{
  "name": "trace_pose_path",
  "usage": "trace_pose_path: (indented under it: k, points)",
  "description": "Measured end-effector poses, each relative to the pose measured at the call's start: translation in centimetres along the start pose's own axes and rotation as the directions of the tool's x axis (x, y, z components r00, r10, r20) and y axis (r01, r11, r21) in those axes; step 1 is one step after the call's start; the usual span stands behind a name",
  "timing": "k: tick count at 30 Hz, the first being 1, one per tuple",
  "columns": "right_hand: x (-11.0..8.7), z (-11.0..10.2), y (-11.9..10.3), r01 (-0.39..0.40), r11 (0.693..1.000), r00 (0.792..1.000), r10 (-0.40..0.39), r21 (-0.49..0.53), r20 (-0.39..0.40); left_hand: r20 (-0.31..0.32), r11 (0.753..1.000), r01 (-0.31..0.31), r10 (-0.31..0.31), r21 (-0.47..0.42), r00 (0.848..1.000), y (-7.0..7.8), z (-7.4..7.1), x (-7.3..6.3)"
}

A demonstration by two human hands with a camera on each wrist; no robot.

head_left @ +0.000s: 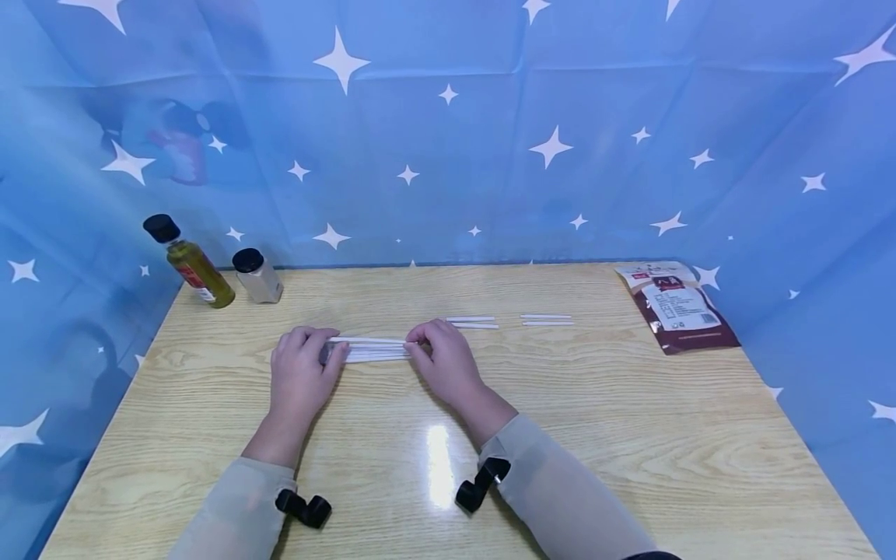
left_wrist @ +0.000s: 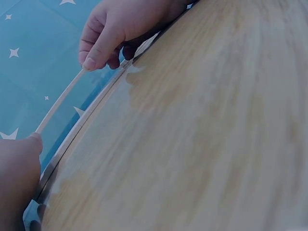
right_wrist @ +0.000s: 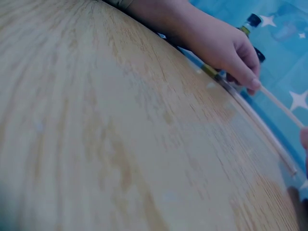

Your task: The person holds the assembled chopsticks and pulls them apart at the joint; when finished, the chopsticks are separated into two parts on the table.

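Observation:
Between my two hands stretches a thin white stick (head_left: 371, 340), its ends pinched in finger and thumb. My left hand (head_left: 301, 369) holds the left end; in the right wrist view the left hand (right_wrist: 226, 50) shows thumb and fingers closed on the stick (right_wrist: 281, 107). At the other end my right hand (head_left: 448, 362) pinches it, as the right hand (left_wrist: 115, 33) shows in the left wrist view. There the stick (left_wrist: 60, 101) appears raised off the table. Several more white sticks (head_left: 378, 358) lie side by side on the table below it, partly hidden by the hands.
More white sticks (head_left: 472, 326) lie beyond my right hand, with another small group (head_left: 547, 323) farther right. A bottle of yellow-green liquid (head_left: 203, 276) and a black-lidded jar (head_left: 260, 281) stand back left. A maroon-and-white packet (head_left: 675, 307) lies back right on the wooden table (head_left: 630, 451).

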State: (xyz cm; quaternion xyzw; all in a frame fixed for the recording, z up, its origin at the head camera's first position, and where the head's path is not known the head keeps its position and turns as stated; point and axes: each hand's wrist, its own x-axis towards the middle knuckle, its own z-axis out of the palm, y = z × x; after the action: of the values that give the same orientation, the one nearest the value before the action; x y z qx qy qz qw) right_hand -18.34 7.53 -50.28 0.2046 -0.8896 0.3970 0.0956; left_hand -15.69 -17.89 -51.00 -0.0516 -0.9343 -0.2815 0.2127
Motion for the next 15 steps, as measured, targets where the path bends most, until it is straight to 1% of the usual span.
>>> trace_pose_path:
  k: [7,15]
  points:
    - [-0.01,0.11,0.12,0.043,0.999,0.999,-0.043,0.013,0.004,0.02,1.0,0.017,-0.018,0.022,1.0,-0.03,0.09,0.03]
    - [0.03,0.15,0.06,0.017,0.999,1.0,-0.017,0.03,0.006,-0.006,0.999,-0.006,0.006,0.032,1.0,-0.07,0.15,0.03]
